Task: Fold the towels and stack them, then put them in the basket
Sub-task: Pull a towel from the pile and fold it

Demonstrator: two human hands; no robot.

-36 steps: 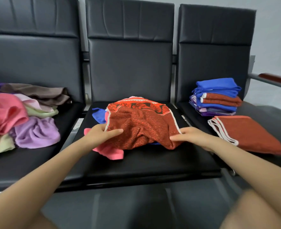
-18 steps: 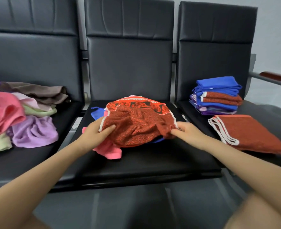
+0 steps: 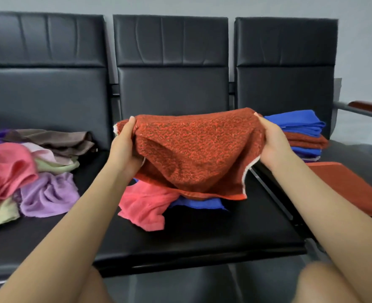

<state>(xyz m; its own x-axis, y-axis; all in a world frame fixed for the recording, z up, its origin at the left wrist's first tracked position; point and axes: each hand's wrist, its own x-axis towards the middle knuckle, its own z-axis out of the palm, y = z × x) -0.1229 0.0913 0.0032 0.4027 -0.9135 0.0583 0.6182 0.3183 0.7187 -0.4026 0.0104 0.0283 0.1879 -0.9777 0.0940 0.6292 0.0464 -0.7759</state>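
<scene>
On the left seat point(image 3: 49, 232) of a row of black padded chairs, we see a loose heap of unfolded towels point(image 3: 25, 171) in pink, lilac, pale green and brown. Moving right, our left hand point(image 3: 126, 147) grips the left edge of a rust-red towel point(image 3: 193, 154), fingers curled over the top of the cloth and thumb tucked beneath it. The towel hangs slack between both hands, raised above the middle seat point(image 3: 202, 232), its white-trimmed lower edge drooping toward the cushion. Beneath it lie a crumpled pink towel point(image 3: 145, 206) and a blue towel point(image 3: 202, 203), the pink one partly overlapping the blue, both resting on the middle seat. Our right hand point(image 3: 272, 143) pinches the towel's right edge, thumb on the near face and fingers wrapped behind. Farther right, on the right seat point(image 3: 359, 154), we see a stack of folded towels point(image 3: 300, 134) in blue, rust-red and purple, partly hidden by the right hand. Just beside it, nearer to us, a single folded rust-red towel point(image 3: 351, 186) lies flat. A wood-capped armrest point(image 3: 366, 106) juts out at the far right.
</scene>
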